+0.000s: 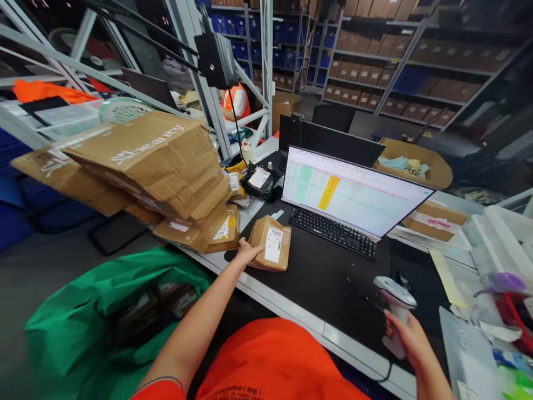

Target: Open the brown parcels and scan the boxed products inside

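A small brown cardboard parcel with a white barcode label lies on the black desk mat. My left hand rests against its left side, fingers curled on the edge. My right hand is closed round the handle of a white barcode scanner, held upright near the desk's front right. The scanner's cable trails off the desk edge.
A monitor and black keyboard sit behind the parcel. A pile of brown mailers lies to the left. A green sack of parcels is on the floor. Another person in an orange vest works at the back.
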`<state>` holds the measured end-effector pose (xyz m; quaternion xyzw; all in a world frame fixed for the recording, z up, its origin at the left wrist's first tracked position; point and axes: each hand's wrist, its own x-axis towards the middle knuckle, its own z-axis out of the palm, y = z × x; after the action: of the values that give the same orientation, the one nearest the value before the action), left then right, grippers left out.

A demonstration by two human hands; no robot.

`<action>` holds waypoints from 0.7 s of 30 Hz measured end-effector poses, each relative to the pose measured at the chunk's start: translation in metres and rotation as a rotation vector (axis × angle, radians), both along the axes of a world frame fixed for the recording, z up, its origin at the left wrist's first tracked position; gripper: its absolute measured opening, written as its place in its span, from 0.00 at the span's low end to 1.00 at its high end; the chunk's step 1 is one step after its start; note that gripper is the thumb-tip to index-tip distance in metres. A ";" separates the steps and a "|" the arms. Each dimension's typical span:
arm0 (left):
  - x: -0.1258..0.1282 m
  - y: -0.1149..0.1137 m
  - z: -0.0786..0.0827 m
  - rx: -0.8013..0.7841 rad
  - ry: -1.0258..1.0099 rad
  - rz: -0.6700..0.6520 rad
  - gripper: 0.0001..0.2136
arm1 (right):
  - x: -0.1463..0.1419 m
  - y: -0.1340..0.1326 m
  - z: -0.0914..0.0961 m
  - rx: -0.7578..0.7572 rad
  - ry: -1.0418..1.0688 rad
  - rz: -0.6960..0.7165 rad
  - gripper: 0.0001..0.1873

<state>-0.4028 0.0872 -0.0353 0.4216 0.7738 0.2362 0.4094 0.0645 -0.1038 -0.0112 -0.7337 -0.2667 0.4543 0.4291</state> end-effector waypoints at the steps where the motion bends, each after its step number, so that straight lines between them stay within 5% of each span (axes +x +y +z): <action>1: 0.005 -0.006 0.002 0.013 0.011 -0.012 0.45 | -0.020 0.005 0.013 0.026 0.046 0.076 0.28; 5: 0.035 -0.045 0.004 0.116 0.057 -0.102 0.48 | -0.085 0.024 0.048 0.022 0.066 0.333 0.28; 10: 0.067 -0.092 0.006 0.318 0.065 -0.175 0.51 | -0.114 0.037 0.055 0.032 0.101 0.493 0.31; 16: 0.083 -0.114 0.012 0.316 0.069 -0.212 0.51 | -0.103 0.037 0.051 0.002 0.151 0.575 0.32; 21: 0.081 -0.114 0.029 0.321 0.204 -0.354 0.47 | -0.031 0.025 0.019 -0.086 -0.137 0.315 0.33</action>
<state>-0.3216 -0.0268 -0.0063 0.6317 0.6780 0.2368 0.2918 0.0339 -0.0789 0.0074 -0.7299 -0.3873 0.4756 0.3018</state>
